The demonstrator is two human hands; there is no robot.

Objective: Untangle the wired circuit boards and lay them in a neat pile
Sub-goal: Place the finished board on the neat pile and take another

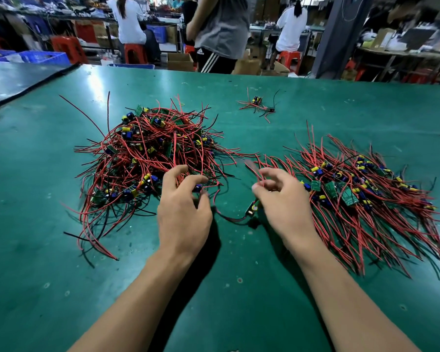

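Here, red wires [257,170] between right fingers [269,185].

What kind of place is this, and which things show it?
Probably an electronics assembly workshop or small factory. A tangled heap of wired circuit boards and a neater pile lie on a green work table, and other people sit on red stools behind.

Green table [239,301] bears 3 lots: tangled heap [148,158] at left; combed pile [366,196] at right; small cluster [258,105] beyond.
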